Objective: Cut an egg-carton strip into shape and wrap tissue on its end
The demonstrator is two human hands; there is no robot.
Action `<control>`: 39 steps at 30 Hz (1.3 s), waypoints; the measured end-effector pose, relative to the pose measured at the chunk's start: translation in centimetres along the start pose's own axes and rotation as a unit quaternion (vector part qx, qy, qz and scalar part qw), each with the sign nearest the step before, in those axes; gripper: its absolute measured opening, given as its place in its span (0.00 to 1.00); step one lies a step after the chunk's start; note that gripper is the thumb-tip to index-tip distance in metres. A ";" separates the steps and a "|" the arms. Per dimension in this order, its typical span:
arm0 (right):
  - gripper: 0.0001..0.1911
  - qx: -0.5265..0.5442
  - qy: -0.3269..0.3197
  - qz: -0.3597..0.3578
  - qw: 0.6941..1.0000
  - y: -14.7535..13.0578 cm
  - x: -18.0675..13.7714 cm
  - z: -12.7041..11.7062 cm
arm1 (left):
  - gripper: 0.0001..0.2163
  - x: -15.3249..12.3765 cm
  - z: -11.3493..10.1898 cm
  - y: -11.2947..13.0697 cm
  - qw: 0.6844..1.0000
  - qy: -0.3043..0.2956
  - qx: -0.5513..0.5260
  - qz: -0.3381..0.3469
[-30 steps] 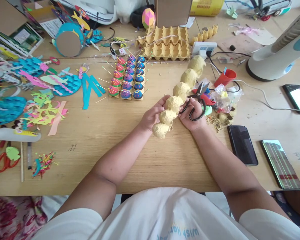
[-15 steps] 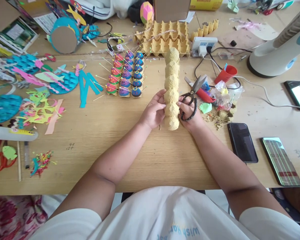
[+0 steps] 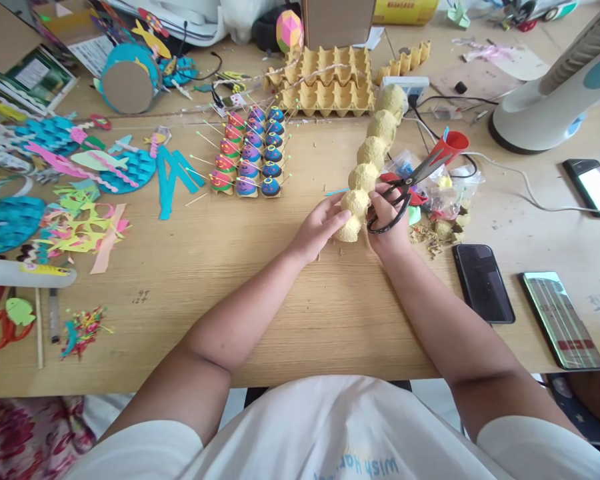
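A strip of yellow egg carton (image 3: 369, 155), a row of rounded bumps, is held up slantwise over the desk, its far end leaning right. My left hand (image 3: 316, 233) grips its near end, thumb on top and fingers behind. Black-handled scissors (image 3: 405, 188) hang on my right hand (image 3: 391, 223), blades parted and pointing away to the right. That hand is closed round the handles, close against the strip's right side; whether its fingertips touch the strip is hidden. Three painted egg-carton caterpillars (image 3: 250, 152) with pin-like feelers stand beyond my left hand.
Uncut egg cartons (image 3: 325, 87) lie at the back by a white power strip (image 3: 405, 85). On the right are a red cup (image 3: 450, 147), plastic bags, scraps, two phones (image 3: 484, 283) nearby and a fan base (image 3: 525, 127). Paper cut-outs (image 3: 85, 220) and red-handled scissors (image 3: 5, 327) lie left.
The egg-carton strip has tipped from upright to slanting, its far end swinging right. My left hand has slid toward its near end, and the scissors have turned further right.
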State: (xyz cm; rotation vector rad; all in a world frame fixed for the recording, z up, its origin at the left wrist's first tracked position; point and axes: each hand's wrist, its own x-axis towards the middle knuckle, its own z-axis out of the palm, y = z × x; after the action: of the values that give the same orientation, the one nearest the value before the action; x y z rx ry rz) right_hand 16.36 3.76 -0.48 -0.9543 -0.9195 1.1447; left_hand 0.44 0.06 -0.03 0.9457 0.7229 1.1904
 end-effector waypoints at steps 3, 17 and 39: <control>0.19 -0.005 0.024 -0.010 1.000 -0.1 0.1 0.0 | 0.28 -0.1 -0.2 0.0 0.999 -0.009 0.046 -0.027; 0.23 -0.240 -0.096 -0.094 0.961 0.1 -1.6 0.0 | 0.35 0.2 -0.1 1.0 0.988 0.119 -0.099 0.026; 0.19 -0.479 -0.183 -0.265 0.816 0.4 -2.0 -0.2 | 0.18 0.7 -0.7 1.7 0.977 0.130 -0.168 0.039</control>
State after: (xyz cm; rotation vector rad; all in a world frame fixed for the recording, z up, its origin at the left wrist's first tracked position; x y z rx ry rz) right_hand 16.14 1.83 -1.08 -1.1479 -2.0359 0.3145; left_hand -0.77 1.09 1.21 0.5464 0.6669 1.4686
